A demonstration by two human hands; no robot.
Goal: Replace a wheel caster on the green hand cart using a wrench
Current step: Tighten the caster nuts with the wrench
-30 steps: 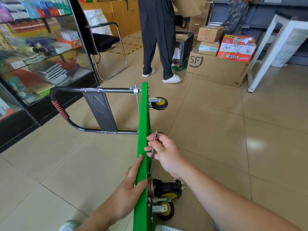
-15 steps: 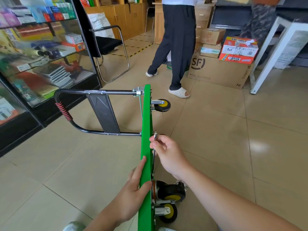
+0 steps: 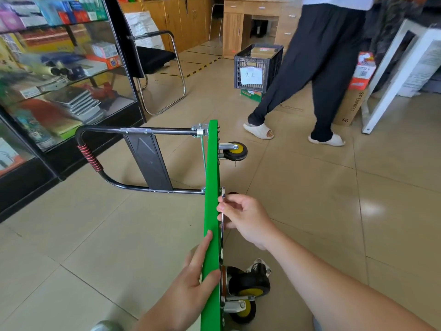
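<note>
Head view, green hand cart (image 3: 211,177) tipped on edge on glossy beige floor tiles (image 3: 322,211), left hand (image 3: 191,290) gripping its deck edge, right hand (image 3: 245,218) just beyond pinching a wrench (image 3: 223,195) against the underside, black casters (image 3: 250,285) right of the left hand, glass display case (image 3: 59,91) far left, a person (image 3: 322,68) walking ahead.

The cart (image 3: 211,177) is bright green, its handle (image 3: 100,128) black with a red-and-black striped grip (image 3: 89,156). The casters (image 3: 253,283) show black tyres and yellow hubs; the wrench (image 3: 223,195) is silver. Beige tiles cover the floor (image 3: 310,199), and a black crate (image 3: 257,63) bears a white label (image 3: 250,75).
</note>
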